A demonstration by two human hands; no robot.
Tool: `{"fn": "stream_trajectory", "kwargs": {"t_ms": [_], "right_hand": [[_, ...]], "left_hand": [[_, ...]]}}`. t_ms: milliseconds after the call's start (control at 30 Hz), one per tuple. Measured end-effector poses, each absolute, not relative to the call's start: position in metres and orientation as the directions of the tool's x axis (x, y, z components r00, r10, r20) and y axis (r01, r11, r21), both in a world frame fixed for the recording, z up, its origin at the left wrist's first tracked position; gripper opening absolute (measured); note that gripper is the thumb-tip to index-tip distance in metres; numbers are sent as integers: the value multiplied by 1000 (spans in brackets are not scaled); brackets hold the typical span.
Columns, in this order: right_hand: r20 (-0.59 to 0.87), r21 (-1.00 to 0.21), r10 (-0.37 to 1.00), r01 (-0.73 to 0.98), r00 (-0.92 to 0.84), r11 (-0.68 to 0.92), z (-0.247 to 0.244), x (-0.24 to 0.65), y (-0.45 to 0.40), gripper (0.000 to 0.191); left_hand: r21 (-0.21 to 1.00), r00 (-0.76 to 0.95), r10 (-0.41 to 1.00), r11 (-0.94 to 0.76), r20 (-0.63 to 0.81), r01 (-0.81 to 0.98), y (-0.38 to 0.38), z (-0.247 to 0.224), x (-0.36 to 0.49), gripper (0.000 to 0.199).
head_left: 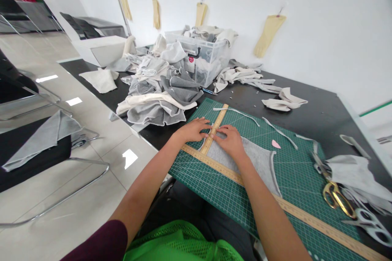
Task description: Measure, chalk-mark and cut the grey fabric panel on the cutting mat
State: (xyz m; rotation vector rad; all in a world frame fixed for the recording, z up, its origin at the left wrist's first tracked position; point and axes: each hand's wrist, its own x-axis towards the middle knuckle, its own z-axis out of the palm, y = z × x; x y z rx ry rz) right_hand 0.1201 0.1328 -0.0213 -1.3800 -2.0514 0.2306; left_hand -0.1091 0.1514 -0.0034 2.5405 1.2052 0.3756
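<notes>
A grey piece of cloth (260, 155) lies flat on the green cutting mat (297, 183). Across its left end lies a short wooden ruler (222, 114), set crosswise to a long wooden ruler (306, 215) along the cloth's near edge. My left hand (193, 130) rests just left of the short ruler, fingers stretched towards it and apart. On the other side, my right hand (229, 140) lies over the cloth, its bent fingers and thumb closed at the short ruler's edge. Narrow cut strips (280, 132) and a pink piece of chalk (276, 144) lie farther right on the mat.
Gold-handled scissors (337, 200) and white-handled scissors (372, 226) lie at the right. A heap of grey and cream cloth (153, 85) stands back left, beside a clear plastic bin (214, 59) full of scraps. A blue cutter (209, 91) lies before the bin.
</notes>
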Motion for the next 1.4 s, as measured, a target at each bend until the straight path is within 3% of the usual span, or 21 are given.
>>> {"fn": "stream_trajectory", "kwargs": {"t_ms": [1400], "right_hand": [[445, -496, 862, 736, -241, 462, -28, 121, 137, 32]], "left_hand": [[377, 606, 791, -588, 82, 716, 150, -1, -109, 50]]}}
